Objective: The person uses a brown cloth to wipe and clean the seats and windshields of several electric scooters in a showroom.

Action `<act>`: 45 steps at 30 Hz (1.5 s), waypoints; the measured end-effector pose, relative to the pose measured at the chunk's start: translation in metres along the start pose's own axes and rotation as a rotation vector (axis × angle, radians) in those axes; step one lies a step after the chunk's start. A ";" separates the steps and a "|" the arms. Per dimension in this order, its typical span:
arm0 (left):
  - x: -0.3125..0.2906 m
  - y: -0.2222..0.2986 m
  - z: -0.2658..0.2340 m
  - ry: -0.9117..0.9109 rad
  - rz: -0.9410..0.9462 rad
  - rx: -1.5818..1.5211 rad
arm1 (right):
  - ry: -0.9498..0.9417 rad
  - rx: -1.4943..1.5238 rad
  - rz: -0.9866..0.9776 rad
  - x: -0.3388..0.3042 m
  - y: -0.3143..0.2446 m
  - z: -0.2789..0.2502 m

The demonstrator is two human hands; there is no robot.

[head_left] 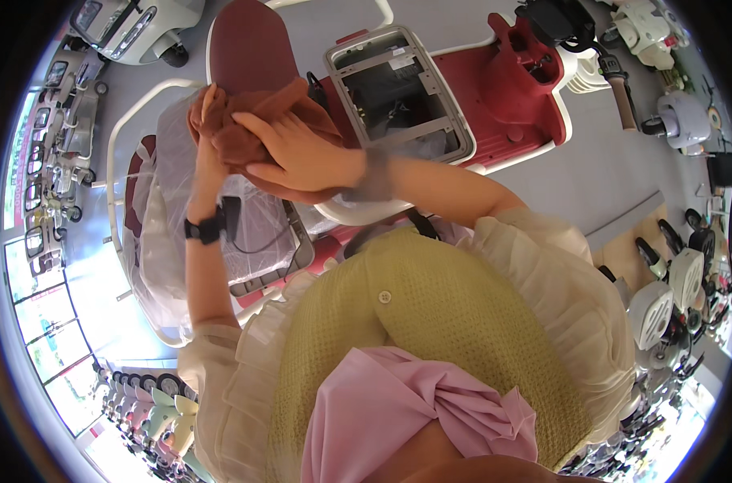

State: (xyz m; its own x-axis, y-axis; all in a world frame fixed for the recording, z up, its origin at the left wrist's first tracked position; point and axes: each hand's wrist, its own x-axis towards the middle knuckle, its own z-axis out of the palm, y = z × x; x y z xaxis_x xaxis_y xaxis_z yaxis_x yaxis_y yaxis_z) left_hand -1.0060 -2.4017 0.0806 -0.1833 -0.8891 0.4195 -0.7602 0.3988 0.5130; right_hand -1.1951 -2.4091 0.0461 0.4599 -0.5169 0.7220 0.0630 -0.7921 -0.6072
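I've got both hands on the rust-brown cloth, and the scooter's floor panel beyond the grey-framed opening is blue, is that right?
Not quite: the floor panel beyond the grey-framed opening is red, not blue, as the head view shows. The rest stands: your left hand and right hand are both on the rust-brown cloth.

The cloth [279,103] is at the seat's [249,48] near end, left of the storage compartment [439,82].

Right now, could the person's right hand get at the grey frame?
Probably yes: the right hand rests on the cloth, with the grey frame close beside its wrist and nothing visible blocking the way.
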 end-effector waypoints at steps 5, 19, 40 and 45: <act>0.049 -0.043 -0.022 -0.145 0.025 -0.151 | -0.008 -0.153 0.040 0.039 0.030 0.015; 0.145 -0.110 -0.012 -0.176 -0.394 -0.315 | -0.257 -0.099 0.490 0.105 0.096 0.024; 0.068 -0.109 -0.002 -0.228 -0.311 -0.143 | -0.197 -0.123 0.398 0.042 0.046 0.015; 0.017 -0.047 0.003 -0.136 -0.060 0.048 | -0.133 -0.103 0.332 -0.005 -0.001 0.001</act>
State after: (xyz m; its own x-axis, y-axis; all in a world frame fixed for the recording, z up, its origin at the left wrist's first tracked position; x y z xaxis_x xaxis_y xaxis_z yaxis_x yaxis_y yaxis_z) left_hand -0.9751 -2.4363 0.0610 -0.2171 -0.9344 0.2825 -0.8004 0.3360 0.4964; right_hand -1.1962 -2.4050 0.0428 0.5517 -0.7101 0.4374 -0.1959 -0.6201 -0.7596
